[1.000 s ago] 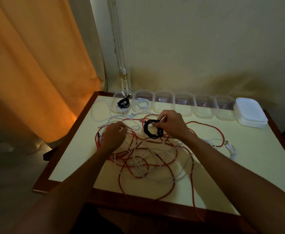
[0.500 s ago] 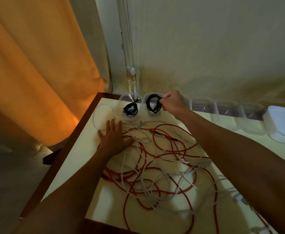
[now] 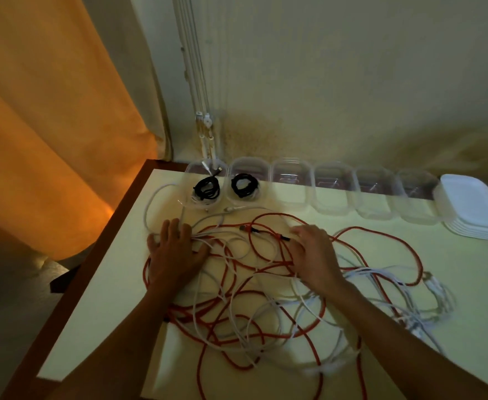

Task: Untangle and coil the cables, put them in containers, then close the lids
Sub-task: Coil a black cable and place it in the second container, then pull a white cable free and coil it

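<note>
A tangle of red cables (image 3: 268, 272) and white cables (image 3: 237, 321) sprawls over the pale table (image 3: 98, 313). My left hand (image 3: 176, 251) lies flat with spread fingers on the tangle's left side. My right hand (image 3: 315, 255) rests over the cables near the middle, fingers loosely extended, gripping nothing that I can see. A row of several clear containers runs along the far edge. The leftmost container (image 3: 188, 174) holds a coiled black cable (image 3: 206, 188). The second container (image 3: 261, 168) holds another black coil (image 3: 244, 184). The other containers (image 3: 333, 187) hold no cables.
A stack of white lids (image 3: 472, 210) sits at the far right end of the container row. An orange curtain (image 3: 49, 125) hangs to the left. The table's dark wooden rim (image 3: 72, 287) borders its left side, and the wall stands right behind the containers.
My right hand carried the black coil to the second container, left it there, and came back down onto the cable tangle. My left hand flattened on the tangle.
</note>
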The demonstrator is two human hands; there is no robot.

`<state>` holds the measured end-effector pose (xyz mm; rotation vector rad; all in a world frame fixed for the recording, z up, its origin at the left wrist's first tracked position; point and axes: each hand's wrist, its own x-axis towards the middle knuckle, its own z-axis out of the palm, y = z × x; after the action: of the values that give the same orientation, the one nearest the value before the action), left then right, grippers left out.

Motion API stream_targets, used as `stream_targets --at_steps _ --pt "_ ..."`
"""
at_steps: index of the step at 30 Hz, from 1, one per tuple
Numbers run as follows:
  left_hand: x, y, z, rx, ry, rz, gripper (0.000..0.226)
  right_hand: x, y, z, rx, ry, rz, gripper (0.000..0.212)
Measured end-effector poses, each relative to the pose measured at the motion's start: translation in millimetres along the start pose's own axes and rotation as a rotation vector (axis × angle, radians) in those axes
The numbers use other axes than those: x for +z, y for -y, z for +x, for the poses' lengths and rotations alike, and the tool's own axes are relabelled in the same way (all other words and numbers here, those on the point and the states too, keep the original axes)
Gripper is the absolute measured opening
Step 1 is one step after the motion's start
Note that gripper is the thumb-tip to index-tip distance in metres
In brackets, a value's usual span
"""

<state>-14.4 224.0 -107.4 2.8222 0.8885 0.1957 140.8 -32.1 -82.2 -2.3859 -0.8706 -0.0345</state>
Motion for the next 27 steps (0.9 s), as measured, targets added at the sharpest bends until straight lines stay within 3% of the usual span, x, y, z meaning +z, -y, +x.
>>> stream_targets --at_steps 3,8,11,14,16,18,22,24,27 --pt "-3 -4 -14 0.001 -0.026 -0.019 0.069 4 -12 -31 -0.087 0.090 -0.110 0.027" --pt "-8 -8 -41 -0.002 0.052 -0.064 0.072 1 -6 -62 -0.077 0.035 -0.015 0.037" --pt "-31 -2 -34 -0.077 0.272 -0.316 0.089 -13 5 -60 0.006 0.081 0.188 0.044" --pt "-50 3 -31 -0.143 0.334 -0.527 0.104 -27 16 -65 -0.068 0.142 0.211 0.037" --pt "-51 -9 -45 -0.093 0.291 -0.389 0.088 -31 18 -70 -0.138 0.195 0.187 0.038" --pt "-47 -29 -68 -0.017 0.128 -0.281 0.067 -38 19 -76 -0.123 0.229 0.145 0.040" --pt "-42 -77 -117 0.175 -0.225 -0.442 0.024 -51 15 -95 0.018 0.002 0.036 0.029" --pt "-37 -95 -131 0.245 -0.228 -0.402 0.030 -60 15 -109 0.069 0.079 -0.032 0.038" --pt "-28 -116 -148 0.270 -0.102 -0.250 0.048 -73 18 -127 0.097 0.388 -0.258 0.035"
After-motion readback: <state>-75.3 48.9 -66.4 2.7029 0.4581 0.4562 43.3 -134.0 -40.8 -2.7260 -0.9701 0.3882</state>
